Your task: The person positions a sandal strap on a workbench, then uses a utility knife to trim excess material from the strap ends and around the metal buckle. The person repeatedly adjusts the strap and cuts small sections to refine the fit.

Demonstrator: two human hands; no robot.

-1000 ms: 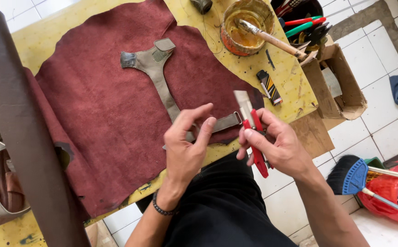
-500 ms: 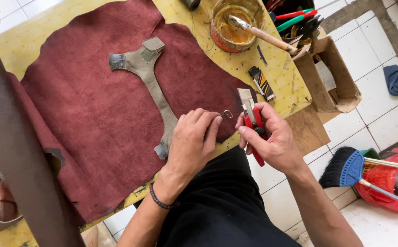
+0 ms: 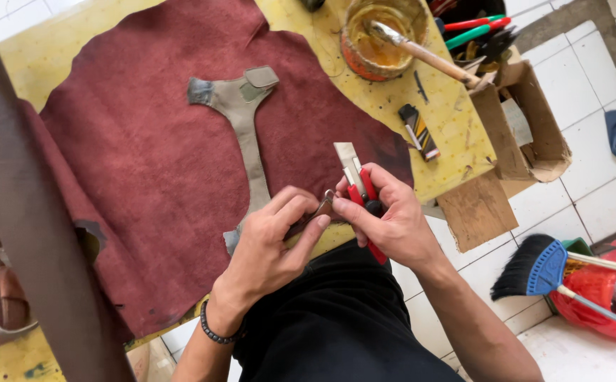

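Both hands are busy at the near edge of the bench (image 3: 456, 120). The right hand (image 3: 386, 219) is closed around a red utility knife (image 3: 357, 187), blade pointing up and away, while the left hand (image 3: 272, 244) pinches the lower end of a grey T-shaped strap piece (image 3: 248, 134) between thumb and fingertips, right where a small metal ring (image 3: 329, 194) sits between the two hands. That strap lies flat on a big maroon leather hide (image 3: 145, 177) draped over the yellow bench. My guess is the strap is light and floppy, fairly thin, so it would bend if grabbed mid-length; holding it close to the end being worked, like here, seems the sensible spot. Further back there's a glue pot (image 3: 378, 35) with a brush (image 3: 428, 56) in it, and a small lighter-like thing (image 3: 419, 131) nearby.
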